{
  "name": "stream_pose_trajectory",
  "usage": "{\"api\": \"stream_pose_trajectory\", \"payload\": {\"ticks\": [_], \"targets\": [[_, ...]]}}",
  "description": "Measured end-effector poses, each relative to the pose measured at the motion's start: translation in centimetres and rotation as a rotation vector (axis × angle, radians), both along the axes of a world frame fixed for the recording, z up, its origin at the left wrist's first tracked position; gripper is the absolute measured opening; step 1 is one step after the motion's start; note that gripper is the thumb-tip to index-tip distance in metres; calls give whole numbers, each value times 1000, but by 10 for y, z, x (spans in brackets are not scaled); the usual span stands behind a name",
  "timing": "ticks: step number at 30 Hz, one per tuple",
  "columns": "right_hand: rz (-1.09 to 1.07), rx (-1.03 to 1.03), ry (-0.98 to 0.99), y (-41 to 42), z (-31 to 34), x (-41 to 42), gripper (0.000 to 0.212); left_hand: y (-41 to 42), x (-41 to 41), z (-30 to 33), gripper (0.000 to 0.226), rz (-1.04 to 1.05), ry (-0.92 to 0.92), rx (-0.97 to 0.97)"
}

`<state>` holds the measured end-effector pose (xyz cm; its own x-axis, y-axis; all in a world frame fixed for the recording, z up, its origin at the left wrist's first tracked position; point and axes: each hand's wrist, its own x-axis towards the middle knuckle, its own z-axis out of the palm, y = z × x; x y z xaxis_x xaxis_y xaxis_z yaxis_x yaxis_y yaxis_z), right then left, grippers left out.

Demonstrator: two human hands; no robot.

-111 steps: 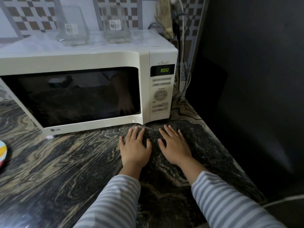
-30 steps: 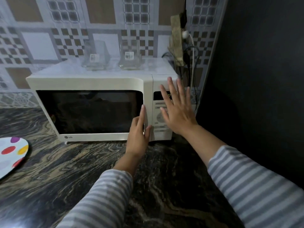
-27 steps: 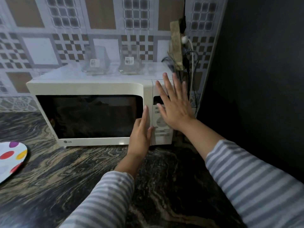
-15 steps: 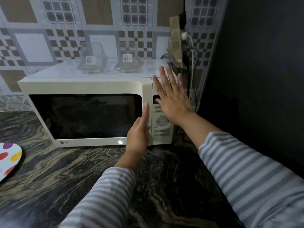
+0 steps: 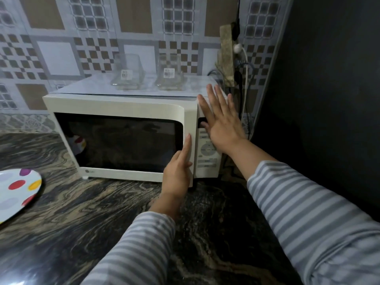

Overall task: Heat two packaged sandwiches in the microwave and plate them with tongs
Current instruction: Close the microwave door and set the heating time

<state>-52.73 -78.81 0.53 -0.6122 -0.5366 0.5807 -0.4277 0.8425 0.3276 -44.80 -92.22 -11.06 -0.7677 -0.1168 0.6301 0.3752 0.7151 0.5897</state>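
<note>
A white microwave [image 5: 123, 105] stands on the dark marbled counter, and nothing shows through its dark window. My left hand [image 5: 178, 169] grips the right edge of the microwave door [image 5: 188, 124], which stands slightly ajar at the bottom right corner. My right hand [image 5: 222, 122] lies flat with fingers spread on the control panel [image 5: 206, 159], covering the display. A white plate with coloured dots [image 5: 16, 192] sits at the counter's left edge. No sandwiches or tongs are in sight.
Two clear glass containers [image 5: 127, 73] [image 5: 169, 72] stand on top of the microwave. Cables and a plug [image 5: 241, 56] hang behind its right side. A dark wall [image 5: 318, 99] closes off the right. The marbled counter [image 5: 92, 212] stretches in front.
Both hands rose from the counter to the microwave. My left hand closed on the door's edge and the door has swung out a little; my right hand stays flat on the panel.
</note>
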Motion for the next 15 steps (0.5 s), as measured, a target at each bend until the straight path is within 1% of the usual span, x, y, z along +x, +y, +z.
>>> {"api": "stream_pose_trajectory", "payload": {"ticks": [3,5,6,8,10,12,15], "targets": [[7,-36,-84,-1,7,7,65,-10,8,7,88,-47,-22,-65],[25,-104,-145,-1,13,13,58,-19,17,18,78,-6,9,-151],[39,-164,-166,-1,15,17,55,-26,23,25,71,54,62,-189],[83,-310,-166,-7,18,26,53,-48,29,44,58,237,201,-279],[149,-428,-158,-17,22,37,49,-71,28,70,50,417,272,-351],[216,-476,-201,-31,29,48,46,-89,24,97,45,519,232,-389],[190,-361,-295,-51,31,58,50,-109,19,121,47,475,2,-427]]}}
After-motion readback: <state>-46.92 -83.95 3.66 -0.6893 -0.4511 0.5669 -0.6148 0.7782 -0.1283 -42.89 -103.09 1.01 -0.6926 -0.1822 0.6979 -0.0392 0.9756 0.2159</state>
